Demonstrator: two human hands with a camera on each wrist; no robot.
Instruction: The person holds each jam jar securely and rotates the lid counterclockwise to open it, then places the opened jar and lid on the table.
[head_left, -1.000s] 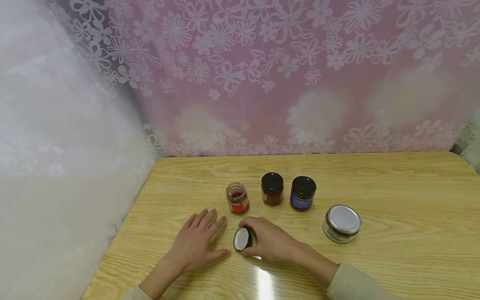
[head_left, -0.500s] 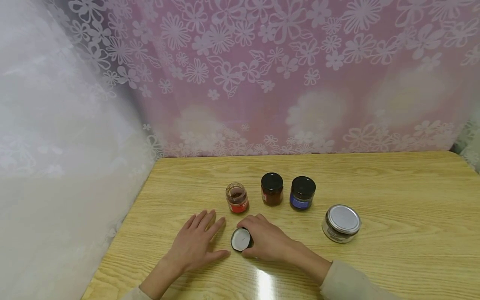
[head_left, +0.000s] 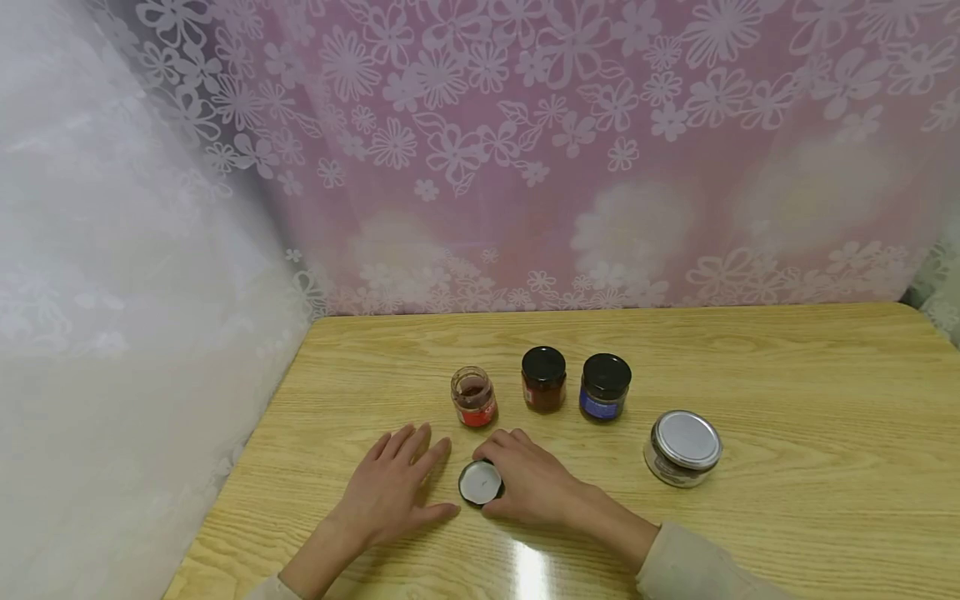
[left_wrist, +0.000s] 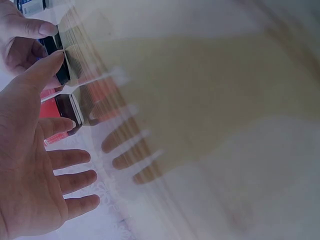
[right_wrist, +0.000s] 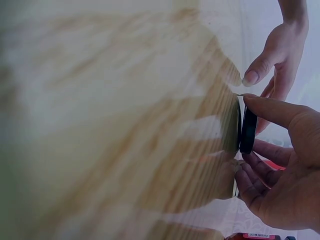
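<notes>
My right hand point(head_left: 528, 479) holds a jar lid point(head_left: 477, 483) between thumb and fingers. The lid has a black rim and a pale inner face turned up, and it lies almost flat at the tabletop. In the right wrist view, the black lid point(right_wrist: 248, 131) stands edge-on beside the thumb. My left hand point(head_left: 386, 487) is just left of the lid, palm down with fingers spread, gripping nothing. Beyond both hands is a lidless glass jar point(head_left: 476, 410) with a red label and dark remains inside.
Behind, to the right, are a black-lidded jar with dark red contents point(head_left: 544, 392) and a black-lidded jar with a blue label point(head_left: 602, 404). A wide jar with a silver lid point(head_left: 684, 450) sits farther right. A flowered curtain point(head_left: 525, 208) hangs behind the wooden table point(head_left: 825, 400).
The lid has tipped from a steep tilt to nearly flat, pale face up, and shifted slightly left with my right hand. My left hand has barely moved.
</notes>
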